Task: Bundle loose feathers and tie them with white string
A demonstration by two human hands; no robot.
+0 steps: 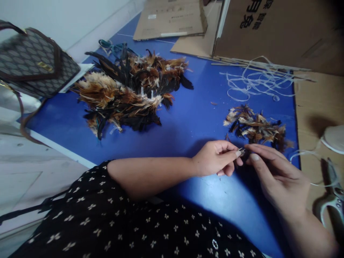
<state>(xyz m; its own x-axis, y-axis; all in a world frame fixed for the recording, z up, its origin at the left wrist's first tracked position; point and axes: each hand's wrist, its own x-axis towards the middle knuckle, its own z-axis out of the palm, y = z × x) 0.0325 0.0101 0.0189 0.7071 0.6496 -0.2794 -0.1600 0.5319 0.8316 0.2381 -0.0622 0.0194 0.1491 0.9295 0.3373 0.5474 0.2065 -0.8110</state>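
My left hand is closed in a pinch, with a small dark feather between thumb and fingertips. Facing it, my right hand has its thumb and index finger bent together at the feather's other end; what lies between those fingertips is too small to make out. Just beyond my hands lies a small heap of brown, black and cream feathers. A much larger pile of feather bunches spreads over the left part of the blue table top.
Tangled white string lies at the back right near thin sticks. Behind stand cardboard boxes. Metal shears and a white spool rest on the wooden surface at right. A patterned handbag sits at far left.
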